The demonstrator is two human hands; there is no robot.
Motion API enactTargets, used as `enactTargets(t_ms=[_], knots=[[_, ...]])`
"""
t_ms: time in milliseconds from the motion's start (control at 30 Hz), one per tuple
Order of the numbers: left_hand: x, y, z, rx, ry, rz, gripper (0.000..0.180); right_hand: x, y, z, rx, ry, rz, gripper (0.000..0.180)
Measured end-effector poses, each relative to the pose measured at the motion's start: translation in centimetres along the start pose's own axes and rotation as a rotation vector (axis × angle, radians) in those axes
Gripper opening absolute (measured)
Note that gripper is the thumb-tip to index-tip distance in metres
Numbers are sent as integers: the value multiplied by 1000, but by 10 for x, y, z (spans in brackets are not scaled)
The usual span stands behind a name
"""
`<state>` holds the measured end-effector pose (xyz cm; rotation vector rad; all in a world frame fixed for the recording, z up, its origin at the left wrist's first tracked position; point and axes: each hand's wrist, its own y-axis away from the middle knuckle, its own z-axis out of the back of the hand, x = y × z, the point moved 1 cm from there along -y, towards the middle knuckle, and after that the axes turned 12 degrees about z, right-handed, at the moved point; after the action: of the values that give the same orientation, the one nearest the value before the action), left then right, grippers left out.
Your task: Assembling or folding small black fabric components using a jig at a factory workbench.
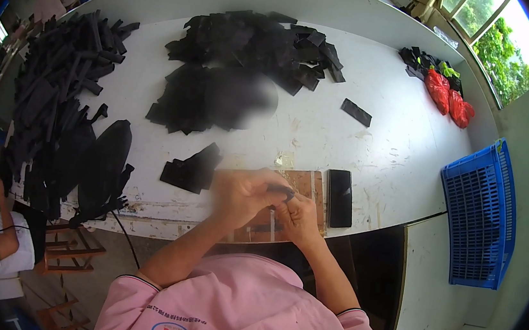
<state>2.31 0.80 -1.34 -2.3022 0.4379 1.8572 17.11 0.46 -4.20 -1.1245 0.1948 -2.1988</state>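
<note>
My left hand point(243, 195) and my right hand point(301, 219) meet above a brown board point(306, 181) at the table's near edge. Between their closed fingers is a small dark strip point(282, 190), which looks like black fabric or foam; its lower part is hidden by the fingers. Both hands grip it, the left from its left end and the right from beneath its right end. Some flat black pieces point(194, 168) lie just left of my left hand. A black smartphone point(339, 198) rests right of the board, close to my right hand.
Heaps of flat black pieces point(252, 41) cover the middle back of the white table point(319, 132). Dark strips point(74, 74) pile up at left. One black rectangle point(356, 112) lies alone. Red bags point(438, 92) sit back right, a blue basket point(479, 216) at right. Another person's arm point(4, 221) shows far left.
</note>
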Motion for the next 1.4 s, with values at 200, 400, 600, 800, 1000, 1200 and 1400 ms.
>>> enactTargets(t_ms=[200, 400, 600, 800, 1000, 1200, 1400], knots=[[-8, -5, -8, -29, -533, -60, 10, -22, 19, -17, -89, -67, 29, 14], [-8, -5, -4, -98, -496, -225, 8, -9, 6, -5, -82, -59, 63, 16], [-1, -8, -4, -96, -588, -199, 10, -18, 14, -17, -103, 24, 66, 14], [-8, 4, -11, -116, -172, -150, 12, 0, 3, -3, -17, 76, 8, 16], [-15, 11, 6, -145, 461, -148, 15, 19, -13, 12, -32, 221, 86, 19], [-11, 12, 3, -215, 198, -56, 12, -1, 0, -7, -102, 229, 159, 23], [-20, 10, 12, -121, -282, -162, 6, 11, 0, 2, -23, 243, 145, 21]])
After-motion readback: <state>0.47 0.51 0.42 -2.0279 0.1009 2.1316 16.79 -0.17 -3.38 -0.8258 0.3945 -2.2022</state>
